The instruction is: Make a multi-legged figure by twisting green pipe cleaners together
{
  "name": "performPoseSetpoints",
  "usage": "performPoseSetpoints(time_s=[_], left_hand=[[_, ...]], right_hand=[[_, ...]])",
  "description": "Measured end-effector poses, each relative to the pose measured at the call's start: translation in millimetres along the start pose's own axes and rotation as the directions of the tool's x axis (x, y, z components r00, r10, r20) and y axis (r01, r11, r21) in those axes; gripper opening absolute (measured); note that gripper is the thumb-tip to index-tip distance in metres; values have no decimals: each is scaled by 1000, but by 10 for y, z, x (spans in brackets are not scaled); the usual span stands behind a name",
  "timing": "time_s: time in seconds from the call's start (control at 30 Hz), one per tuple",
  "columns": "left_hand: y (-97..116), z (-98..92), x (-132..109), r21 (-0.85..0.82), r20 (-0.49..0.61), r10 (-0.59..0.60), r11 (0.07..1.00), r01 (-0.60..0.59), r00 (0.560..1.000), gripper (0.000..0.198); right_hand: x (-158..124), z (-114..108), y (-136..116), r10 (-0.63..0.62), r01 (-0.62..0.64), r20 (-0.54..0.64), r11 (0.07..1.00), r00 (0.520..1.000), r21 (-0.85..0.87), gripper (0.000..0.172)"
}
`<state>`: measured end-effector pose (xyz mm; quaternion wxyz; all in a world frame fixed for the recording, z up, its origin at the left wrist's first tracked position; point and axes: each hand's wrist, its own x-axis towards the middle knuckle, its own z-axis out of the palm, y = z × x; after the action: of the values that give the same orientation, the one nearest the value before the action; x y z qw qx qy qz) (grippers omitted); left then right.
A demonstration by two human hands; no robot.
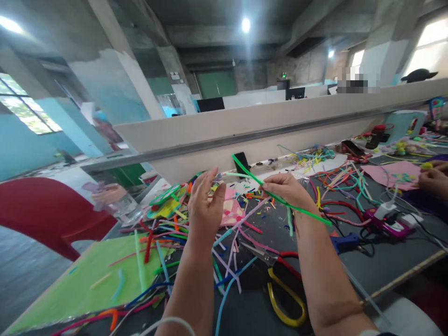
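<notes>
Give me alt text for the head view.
The right hand pinches a bright green strip above a dark table strewn with colorful strips; the left hand is raised beside it, open. Scissors lie below.

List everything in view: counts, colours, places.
Green strip: at least one, bright green, centre
Loose strips: many, mixed, table
Scissors: one, red and yellow handles, lower centre
Green sheet: one, pale green, lower left
Pink sheet: one, pink, right
Power strip: one, magenta, right
Phones: apparently two, dark, back
Container: one, clear, left
Bottle: one, red lid, back right
Chair: one, red, left
Divider: one, whitish, behind table
Lights: three, white, ceiling
Another person's hand: at least one, right edge
Left hand: one, open, centre
Right hand: one, gripping strip, centre
</notes>
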<state>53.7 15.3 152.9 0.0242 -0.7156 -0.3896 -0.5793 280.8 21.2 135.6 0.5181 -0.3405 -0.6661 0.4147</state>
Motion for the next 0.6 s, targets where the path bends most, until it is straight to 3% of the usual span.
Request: performPoseSetpoints(time_s=[0.13, 0.33, 0.43, 0.53, 0.6], left_hand=[[124, -17, 173, -85, 198, -70, 992, 88, 978, 31], [384, -45, 548, -73, 448, 33, 997, 0, 893, 22], [473, -37, 678, -119, 566, 107, 992, -47, 818, 21], [513, 33, 824, -127, 681, 67, 992, 27, 729, 21], [529, 110, 924, -125, 766, 38, 988, 90, 641, 21]], right_hand=[[7, 33, -40, -3, 6, 43, 998, 999, -63, 25], [18, 67, -15, -22, 25, 163, 1000, 986, -15, 27], [4, 66, -21, -42, 47, 222, 999, 974, -19, 25], [-17, 71, -46, -68, 75, 266, 997, 961, -14, 23], [-22, 84, -54, -100, 109, 296, 994, 950, -14, 21]])
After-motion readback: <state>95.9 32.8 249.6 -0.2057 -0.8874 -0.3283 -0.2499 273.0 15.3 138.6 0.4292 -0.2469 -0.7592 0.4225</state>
